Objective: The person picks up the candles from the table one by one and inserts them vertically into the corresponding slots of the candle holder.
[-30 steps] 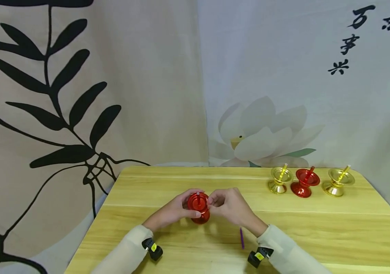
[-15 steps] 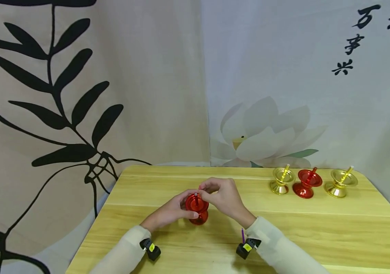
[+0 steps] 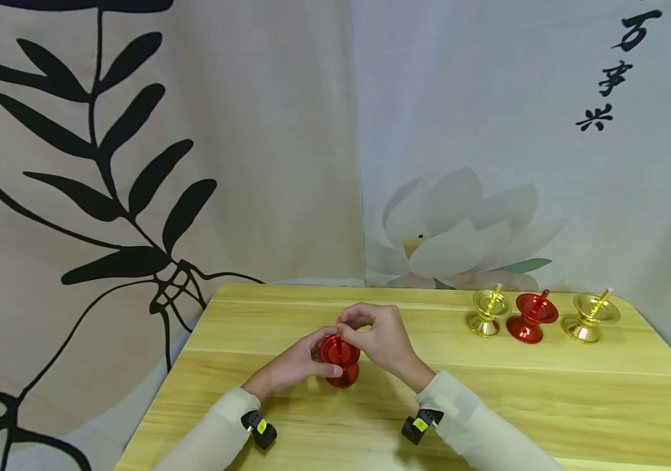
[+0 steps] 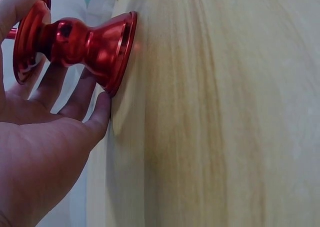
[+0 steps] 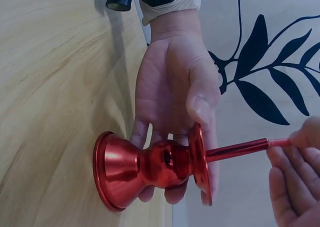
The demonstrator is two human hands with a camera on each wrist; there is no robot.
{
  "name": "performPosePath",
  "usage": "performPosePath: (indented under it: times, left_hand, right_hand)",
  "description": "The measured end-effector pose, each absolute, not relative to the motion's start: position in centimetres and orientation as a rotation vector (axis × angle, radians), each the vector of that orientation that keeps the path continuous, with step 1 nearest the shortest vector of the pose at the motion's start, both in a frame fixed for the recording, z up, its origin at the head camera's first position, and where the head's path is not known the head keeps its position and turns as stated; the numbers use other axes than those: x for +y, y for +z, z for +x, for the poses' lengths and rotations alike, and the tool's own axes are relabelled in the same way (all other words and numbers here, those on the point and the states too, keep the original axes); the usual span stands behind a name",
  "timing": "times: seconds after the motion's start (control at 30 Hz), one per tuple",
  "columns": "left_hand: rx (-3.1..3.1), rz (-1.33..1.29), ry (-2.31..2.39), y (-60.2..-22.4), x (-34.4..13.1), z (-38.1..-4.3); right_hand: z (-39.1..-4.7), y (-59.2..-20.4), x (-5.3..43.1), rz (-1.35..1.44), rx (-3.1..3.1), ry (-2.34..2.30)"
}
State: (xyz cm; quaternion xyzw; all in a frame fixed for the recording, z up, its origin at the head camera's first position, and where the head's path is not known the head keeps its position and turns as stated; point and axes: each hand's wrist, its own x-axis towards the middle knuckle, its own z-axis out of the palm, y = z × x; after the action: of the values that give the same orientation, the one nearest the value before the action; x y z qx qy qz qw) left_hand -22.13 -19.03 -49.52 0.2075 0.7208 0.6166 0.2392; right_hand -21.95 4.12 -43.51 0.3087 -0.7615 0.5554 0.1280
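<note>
A red metal candle holder [image 3: 343, 374] with a flared base, a dish-shaped top and a thin upright tube [image 5: 240, 150] stands on the table. My left hand [image 3: 297, 365] holds it from the left, thumb near the dish and fingers round its far side. Its base meets the wood in the left wrist view. Above it, my right hand [image 3: 384, 339] pinches a thin pinkish-red stick [image 5: 278, 142] between thumb and forefinger. The stick's end is at the mouth of the tube, in line with it; how far it goes inside cannot be seen.
At the table's back right stand a gold holder [image 3: 483, 325], a red holder [image 3: 525, 330] and another gold holder [image 3: 581, 330], each with a stick in its middle. The wooden table [image 3: 518, 386] ends at a printed curtain [image 3: 288, 163] behind.
My right hand has moved left and up from beside the red holder to above its tube, bringing the stick to the tube's mouth. A purple stick on the table is now hidden behind the right wrist.
</note>
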Motion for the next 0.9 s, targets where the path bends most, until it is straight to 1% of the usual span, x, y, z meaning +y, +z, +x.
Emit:
performPosePath:
  times: [0.9]
  left_hand:
    - [1.953,0.580,1.700,-49.65,-19.08,-22.12]
  right_hand:
    - [-22.24,-44.00,3.95,0.987,-2.173,1.533]
